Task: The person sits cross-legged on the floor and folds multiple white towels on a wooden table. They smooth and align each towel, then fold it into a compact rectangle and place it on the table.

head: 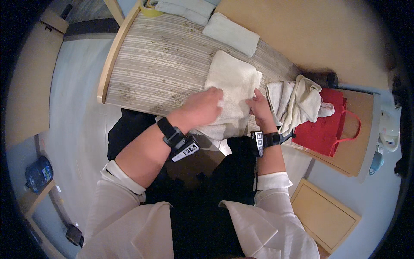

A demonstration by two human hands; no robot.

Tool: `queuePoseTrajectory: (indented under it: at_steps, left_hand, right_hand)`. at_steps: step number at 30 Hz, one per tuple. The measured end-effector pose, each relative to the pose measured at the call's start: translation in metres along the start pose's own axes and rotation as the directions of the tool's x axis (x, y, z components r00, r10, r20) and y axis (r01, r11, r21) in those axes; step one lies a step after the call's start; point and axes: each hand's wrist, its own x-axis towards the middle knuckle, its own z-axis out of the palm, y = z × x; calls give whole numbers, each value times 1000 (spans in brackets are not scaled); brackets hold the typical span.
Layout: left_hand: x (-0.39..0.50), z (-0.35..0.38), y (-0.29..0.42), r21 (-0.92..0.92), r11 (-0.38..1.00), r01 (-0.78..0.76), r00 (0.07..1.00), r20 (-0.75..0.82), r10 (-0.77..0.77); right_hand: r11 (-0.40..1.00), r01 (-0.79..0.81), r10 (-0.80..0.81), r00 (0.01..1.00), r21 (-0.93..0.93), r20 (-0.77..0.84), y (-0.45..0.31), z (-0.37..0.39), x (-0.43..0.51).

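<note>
A cream-white towel (233,73) lies spread lengthwise in front of me, and its near end hangs over the table's front edge. My left hand (205,105) is curled shut on the towel's left side, slightly blurred, its fingertips partly hidden. On the opposite side, my right hand (261,105) pinches the towel's right edge, with one finger pointing away from me. A crumpled pile of whitish cloths (296,102) sits just to the right of my right hand. Farther back lies a folded white towel (231,34).
The striped tabletop (155,61) has a raised wooden rim (113,55) at left. More folded cloths (187,9) and a roll of yellow tape (150,9) are at the back. A red bag (318,132) lies at right. A wooden panel (297,35) borders the far side.
</note>
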Motion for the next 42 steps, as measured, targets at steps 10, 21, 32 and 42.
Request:
queuePoseTrajectory:
  at_steps: [10, 21, 32, 42]
  left_hand:
    - [10, 13, -35, 91, 942, 322, 947, -54, -318]
    - [-45, 25, -36, -137, 931, 337, 928, 215, -304]
    - [-98, 102, -29, -310, 932, 187, 982, 52, -180]
    - [-81, 57, -19, -138, 966, 217, 956, -172, -239]
  right_hand:
    - [992, -111, 120, 979, -67, 164, -10, -11, 4]
    - [945, 4, 154, 877, -326, 456, 12, -31, -11]
    - [973, 30, 75, 897, -229, 437, 26, -31, -19]
    - [938, -3, 184, 851, -347, 491, 29, -34, -21]
